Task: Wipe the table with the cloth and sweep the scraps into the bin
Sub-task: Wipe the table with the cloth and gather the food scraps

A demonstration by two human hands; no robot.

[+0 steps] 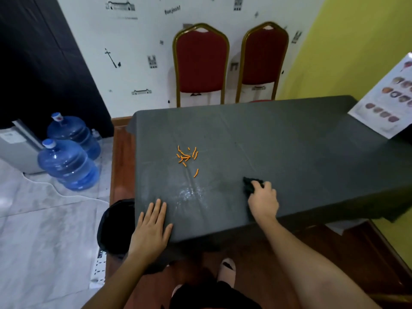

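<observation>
A table under a dark grey cover (289,139) fills the middle of the view. Several orange scraps (186,155) lie in a loose heap left of its centre, one stray piece nearer me. My right hand (263,201) grips a small black cloth (249,185) pressed on the cover, to the right of the scraps. A wet shiny patch (191,192) shows between my hands. My left hand (151,228) lies flat, fingers spread, on the near left corner. A black bin (116,228) stands on the floor just left of that corner, partly hidden by the table edge.
Two red chairs with gold frames (200,65) stand behind the table against the wall. A laminated picture sheet (388,101) lies on the table's far right. Two blue water jugs (69,163) and a white appliance (15,146) stand on the floor at left.
</observation>
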